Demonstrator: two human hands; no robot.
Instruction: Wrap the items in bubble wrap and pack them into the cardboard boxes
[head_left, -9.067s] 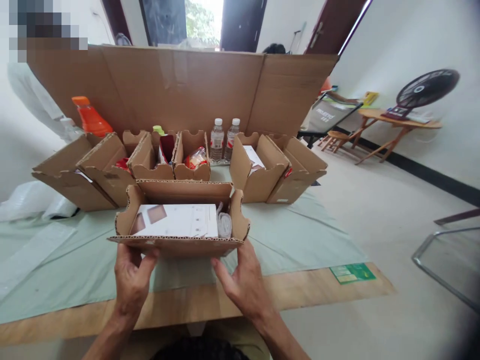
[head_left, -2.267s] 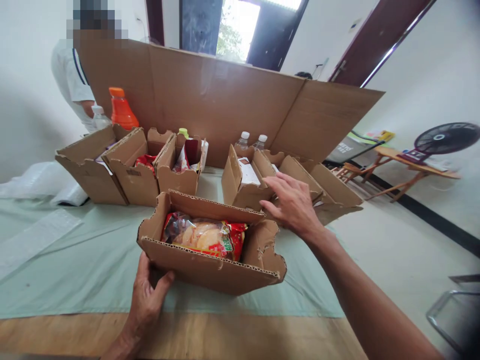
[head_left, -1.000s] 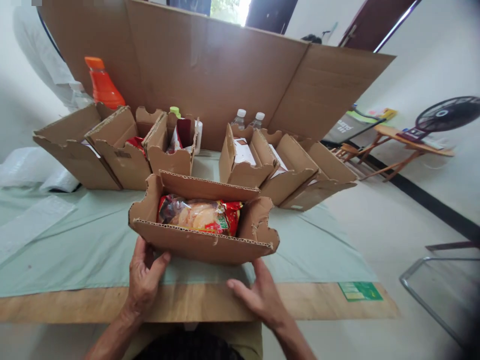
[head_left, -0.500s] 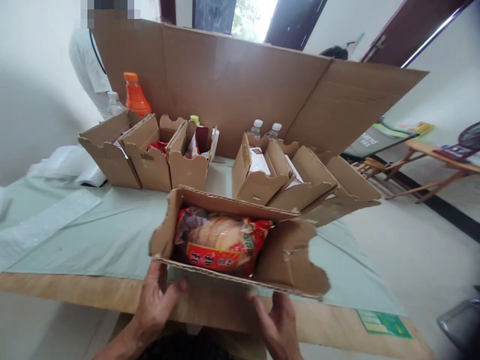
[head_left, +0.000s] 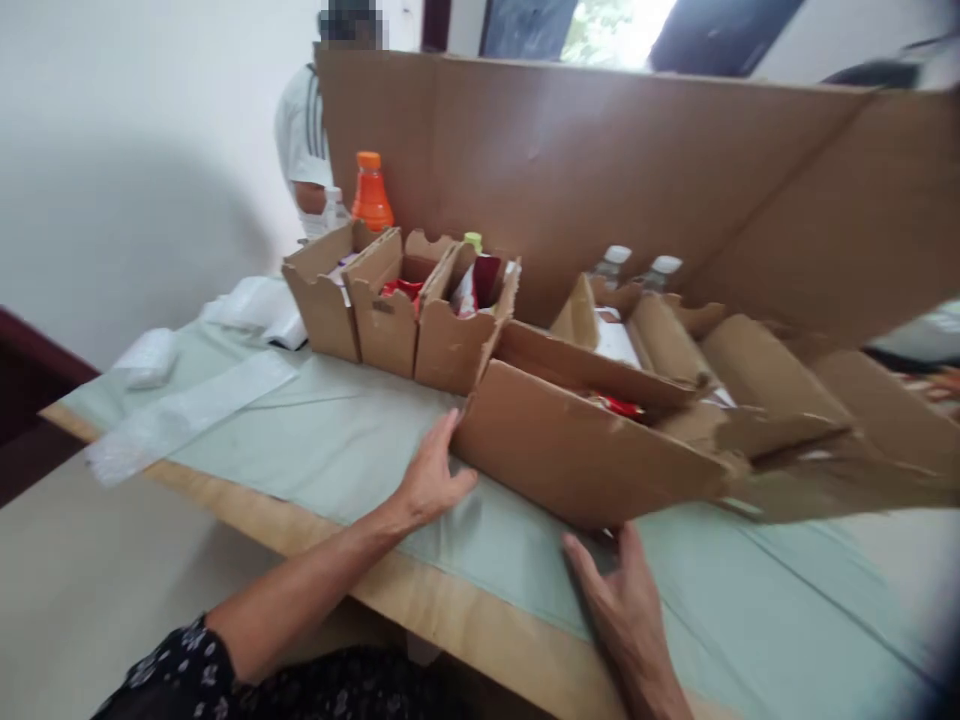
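Observation:
A long open cardboard box (head_left: 577,450) stands at the middle of the table, its plain long side facing me. Only a bit of the red food packet (head_left: 619,405) inside shows above the rim. My left hand (head_left: 435,475) grips the box's left end, fingers behind the corner and thumb apart in front. At the lower edge, right of the middle, my right hand (head_left: 619,585) has its fingers partly hidden under the box and its thumb out to the left.
Cardboard bins (head_left: 379,310) with packets stand at the back left, others (head_left: 780,380) at the right. Behind rise an orange bottle (head_left: 371,195), clear bottles (head_left: 660,272) and a cardboard screen (head_left: 600,160). Plastic wrap (head_left: 202,410) lies left. A person (head_left: 304,130) is beyond.
The box has swung away from me toward the bins, and its opening no longer faces me. Both hands have moved along with it. My view has turned left.

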